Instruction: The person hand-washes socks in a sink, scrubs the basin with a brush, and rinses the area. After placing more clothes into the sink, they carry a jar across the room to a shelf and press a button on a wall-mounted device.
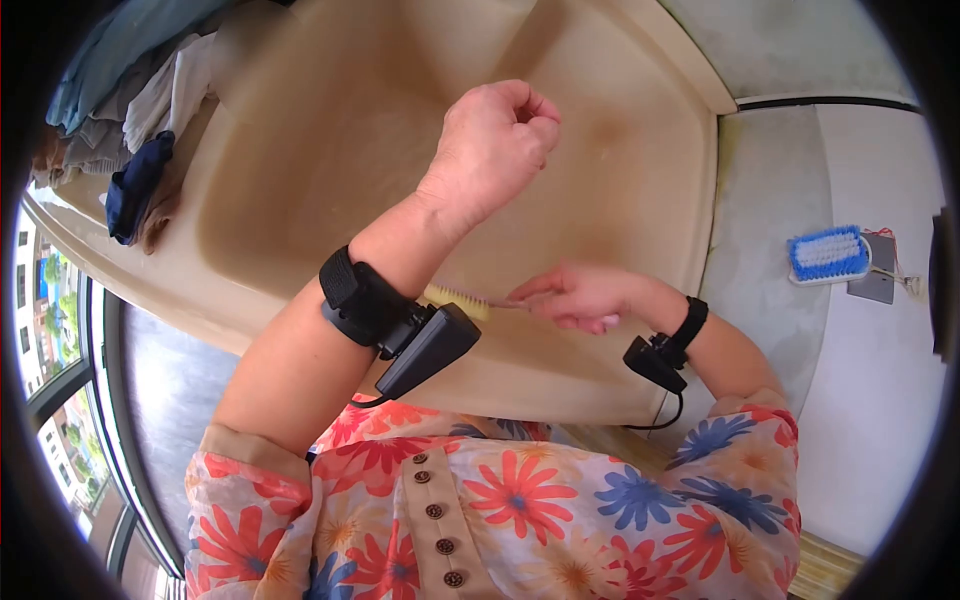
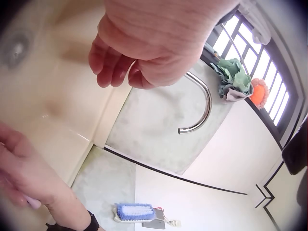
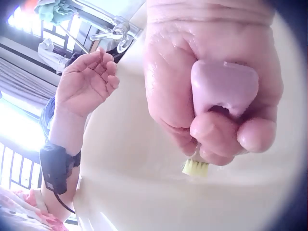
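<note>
My left hand [image 1: 490, 145] is raised over the tan basin [image 1: 330, 160], its fingers loosely curled with nothing in them. In the right wrist view its palm faces the camera. My right hand [image 1: 585, 295] is lower, near the basin's front wall, and grips a scrub brush [image 1: 462, 301] by its handle. Pale yellow bristles [image 3: 195, 167] stick out beyond the fingers in the right wrist view. The thick mauve handle end [image 3: 224, 86] shows against the palm. In the head view, the left forearm's camera overlaps part of the brush head.
Clothes [image 1: 170, 100] are heaped on the basin's left rim. A blue-and-white brush [image 1: 828, 254] hangs at the right by a grey plate. The left wrist view shows a curved metal faucet [image 2: 208, 103], a green cloth [image 2: 234, 79] and a drain [image 2: 17, 48].
</note>
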Available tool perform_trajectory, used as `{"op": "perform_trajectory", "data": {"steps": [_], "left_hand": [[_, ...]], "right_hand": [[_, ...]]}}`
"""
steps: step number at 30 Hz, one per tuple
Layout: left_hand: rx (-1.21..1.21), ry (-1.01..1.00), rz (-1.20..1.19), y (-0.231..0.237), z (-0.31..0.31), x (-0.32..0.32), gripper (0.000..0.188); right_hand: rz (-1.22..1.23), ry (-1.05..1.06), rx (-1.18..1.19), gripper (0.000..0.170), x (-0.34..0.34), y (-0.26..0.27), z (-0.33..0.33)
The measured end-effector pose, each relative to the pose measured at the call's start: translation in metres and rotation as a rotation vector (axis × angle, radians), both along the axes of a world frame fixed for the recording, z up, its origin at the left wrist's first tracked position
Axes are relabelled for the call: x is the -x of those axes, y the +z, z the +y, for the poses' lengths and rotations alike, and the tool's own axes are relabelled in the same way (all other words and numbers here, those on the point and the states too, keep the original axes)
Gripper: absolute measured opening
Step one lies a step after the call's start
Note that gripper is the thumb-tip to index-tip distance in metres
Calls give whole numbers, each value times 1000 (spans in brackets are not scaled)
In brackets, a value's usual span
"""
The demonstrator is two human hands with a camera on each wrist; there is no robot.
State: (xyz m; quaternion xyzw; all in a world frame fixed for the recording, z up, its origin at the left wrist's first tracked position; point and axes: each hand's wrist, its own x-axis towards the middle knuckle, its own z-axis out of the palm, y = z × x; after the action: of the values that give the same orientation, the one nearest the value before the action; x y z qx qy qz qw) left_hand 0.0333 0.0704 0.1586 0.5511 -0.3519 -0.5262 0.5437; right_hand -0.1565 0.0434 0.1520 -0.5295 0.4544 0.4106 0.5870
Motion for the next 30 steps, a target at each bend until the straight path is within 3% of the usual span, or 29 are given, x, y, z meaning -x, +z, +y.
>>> {"op": "perform_trajectory", "data": {"steps": [3,5,9,11,12,14,15,17,19,20,22,23,25,26,28,30], "left_hand": [[5,-4,-2,0,1,0,16],[16,-4,5,1,1,0,16],[37,47,42,8,3,-6,16],[49,69,63,14,3,-12,15],[94,117,120,18,4,-16,15],[147,165,165,26,5,-27,14],[176,237,200,29,7,-32,14],[219,327,240,35,11,-44,14],[251,346,192,41,15,-56,14],[284,365,152,43,16,-64,15],[294,372,86,40,16,-85,15],[266,403,29,37,16,-96,15],[221,460,-48,30,16,-115,16],[223,451,-56,24,17,-121,16],[212,551,-137,11,17,-131,16],[209,577,-128,5,16,-133,16]], "right_hand": [[-103,61,-77,41,19,-4,6],[39,231,47,40,36,-25,1],[87,285,116,42,76,-42,-28],[42,562,229,44,91,-45,-39],[33,561,237,44,100,-53,-40],[-289,689,333,46,116,-77,-38],[-296,686,337,46,115,-91,-31],[-779,571,489,46,97,-123,-14],[-460,504,378,43,34,-100,-4],[-478,499,382,43,12,-106,-2],[-521,676,651,41,-21,-114,-5],[-536,660,659,41,-26,-126,-16],[-363,567,940,40,-31,-157,-39],[-368,556,943,40,-26,-157,-44],[-646,264,1035,39,-16,-155,-55],[-756,348,967,37,-20,-141,-34]]}}
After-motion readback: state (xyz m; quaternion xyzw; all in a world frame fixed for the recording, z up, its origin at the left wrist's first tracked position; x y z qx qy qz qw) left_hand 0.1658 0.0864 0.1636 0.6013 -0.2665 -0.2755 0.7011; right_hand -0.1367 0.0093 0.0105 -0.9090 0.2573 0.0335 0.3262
